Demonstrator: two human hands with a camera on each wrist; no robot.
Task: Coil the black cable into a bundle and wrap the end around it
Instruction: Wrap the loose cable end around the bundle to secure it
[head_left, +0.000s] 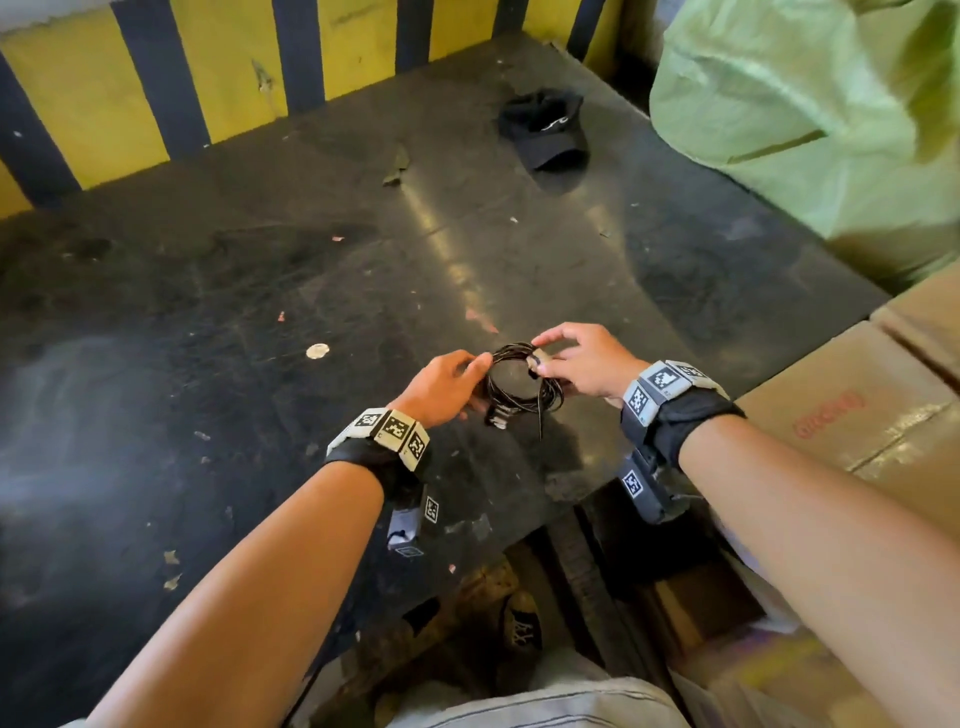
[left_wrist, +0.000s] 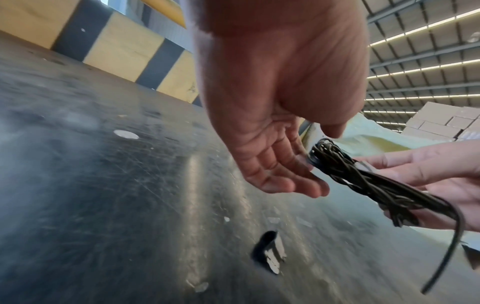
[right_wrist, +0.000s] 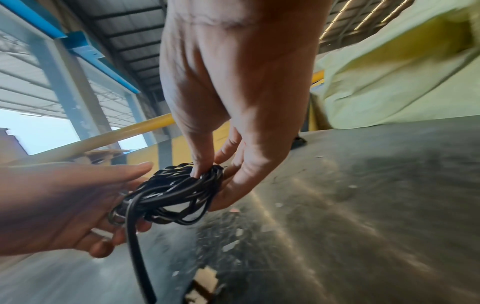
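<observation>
The black cable (head_left: 519, 404) is wound into a small ring of several loops, held just above the dark tabletop (head_left: 260, 312). My right hand (head_left: 540, 358) pinches the ring's right side between thumb and fingers (right_wrist: 201, 164). The left hand (head_left: 475, 371) is at its left side with fingers nearly straight (left_wrist: 283, 181), touching the loops (left_wrist: 376, 181) without closing on them. A grey plug (head_left: 498, 418) hangs under the ring by my left hand. One loose cable end (left_wrist: 441, 257) dangles below my right hand.
A black cap (head_left: 545, 130) lies at the far side of the table. A large green sack (head_left: 805, 104) stands at the back right, with cardboard boxes (head_left: 857, 405) by my right arm. A yellow-and-black striped barrier (head_left: 156, 78) runs behind. The table's near edge (head_left: 519, 525) is just below my wrists.
</observation>
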